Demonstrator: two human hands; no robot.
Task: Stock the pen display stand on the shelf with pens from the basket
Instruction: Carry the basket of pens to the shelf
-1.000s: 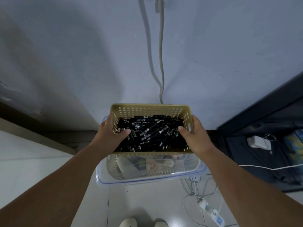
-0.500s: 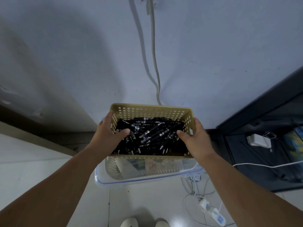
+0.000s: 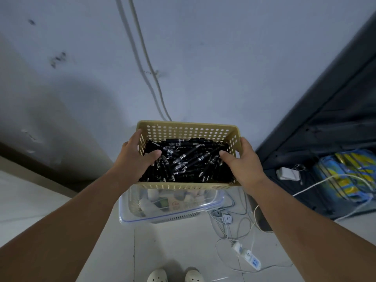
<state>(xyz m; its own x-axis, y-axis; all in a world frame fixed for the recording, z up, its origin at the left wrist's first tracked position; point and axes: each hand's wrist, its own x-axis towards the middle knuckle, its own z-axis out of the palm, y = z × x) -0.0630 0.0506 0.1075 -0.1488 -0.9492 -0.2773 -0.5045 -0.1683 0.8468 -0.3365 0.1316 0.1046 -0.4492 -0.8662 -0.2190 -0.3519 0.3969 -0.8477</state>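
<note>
A beige perforated plastic basket (image 3: 189,129) is held up in front of me, above the floor. It is full of several black pens (image 3: 187,161) lying in a loose heap. My left hand (image 3: 136,157) grips the basket's left wall, thumb inside over the pens. My right hand (image 3: 242,161) grips the right wall the same way, thumb inside. No pen display stand or shelf with a stand is in view.
A clear plastic bin with a blue-edged lid (image 3: 171,208) stands on the floor under the basket. White cables and a power strip (image 3: 251,259) lie at the right. A dark shelf unit (image 3: 325,127) with a white adapter (image 3: 286,173) and colourful packs stands at the right. The wall is close ahead.
The basket has risen a little with both hands still on it, and my view has tilted and turned slightly right along the wall.
</note>
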